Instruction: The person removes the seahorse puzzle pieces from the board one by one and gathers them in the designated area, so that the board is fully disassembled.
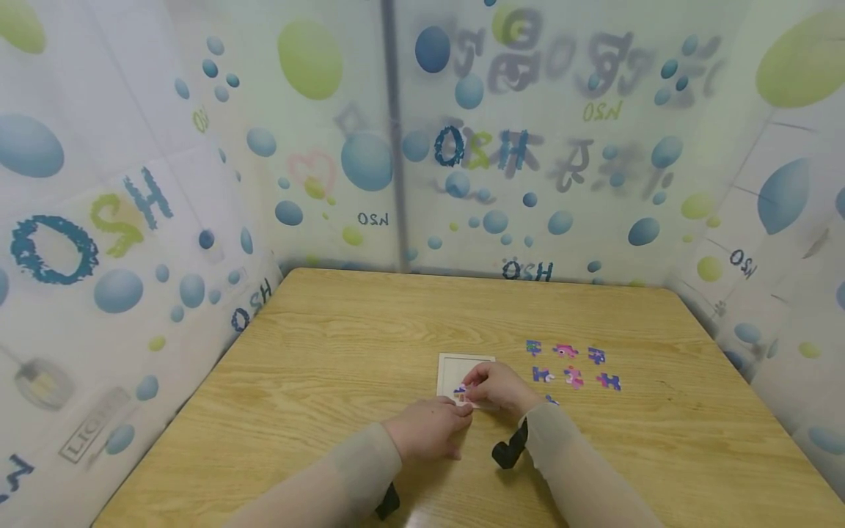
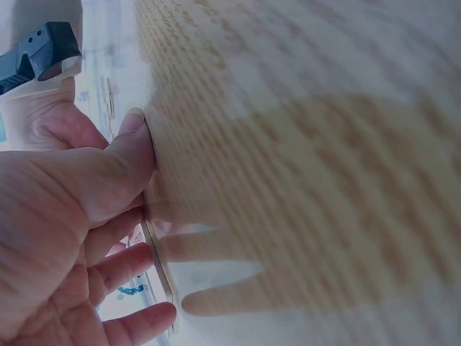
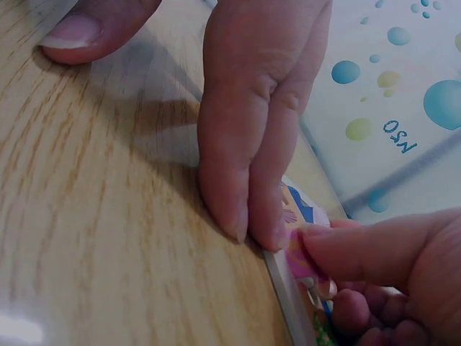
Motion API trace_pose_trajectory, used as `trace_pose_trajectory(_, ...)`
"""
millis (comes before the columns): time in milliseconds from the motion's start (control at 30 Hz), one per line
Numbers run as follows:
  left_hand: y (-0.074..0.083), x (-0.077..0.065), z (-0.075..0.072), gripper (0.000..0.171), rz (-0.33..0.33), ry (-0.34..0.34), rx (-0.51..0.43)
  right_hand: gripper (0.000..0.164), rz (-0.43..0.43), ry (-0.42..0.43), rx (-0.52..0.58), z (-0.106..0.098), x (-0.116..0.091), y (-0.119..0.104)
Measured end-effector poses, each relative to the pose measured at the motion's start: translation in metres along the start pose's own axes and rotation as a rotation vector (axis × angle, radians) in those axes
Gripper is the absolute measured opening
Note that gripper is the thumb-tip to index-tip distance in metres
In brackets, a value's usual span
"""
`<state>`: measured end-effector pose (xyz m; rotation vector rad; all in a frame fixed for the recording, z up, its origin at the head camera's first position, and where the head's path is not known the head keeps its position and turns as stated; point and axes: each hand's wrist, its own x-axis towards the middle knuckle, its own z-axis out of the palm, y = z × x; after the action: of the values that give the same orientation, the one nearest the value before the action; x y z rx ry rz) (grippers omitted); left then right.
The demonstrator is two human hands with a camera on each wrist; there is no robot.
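Note:
A small white square puzzle tray (image 1: 443,370) lies on the table. My right hand (image 1: 503,387) is over its right part and pinches a pink puzzle piece (image 3: 301,261) between thumb and fingers, close to the near rim. Beside it in the tray, another colourful piece (image 1: 458,392) shows, partly covered by the fingers. My left hand (image 1: 428,427) rests at the tray's near left edge, its fingers extended and touching the rim. In the left wrist view the left thumb (image 2: 131,148) lies along the table side of the tray.
Several loose puzzle pieces (image 1: 565,351), purple and pink, lie in rows right of the tray; one (image 1: 551,400) is partly hidden by the right wrist. The wooden table (image 1: 317,345) meets patterned curtains (image 1: 330,147) at the back and sides.

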<state>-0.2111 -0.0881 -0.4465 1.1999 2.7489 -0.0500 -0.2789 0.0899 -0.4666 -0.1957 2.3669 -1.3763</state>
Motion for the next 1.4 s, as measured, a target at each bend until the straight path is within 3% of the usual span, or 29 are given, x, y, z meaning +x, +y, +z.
trace_pose_trajectory(967,0.0,0.0,-0.001,0.059,-0.001,-0.012,0.013,0.017,0.006,-0.032,0.203,-0.007,0.0,0.001)
trace_pose_trajectory(1400,0.002,-0.001,-0.004,0.06,-0.029,-0.029,-0.013,0.017,0.003,-0.005,0.178,-0.016,-0.006,-0.004)
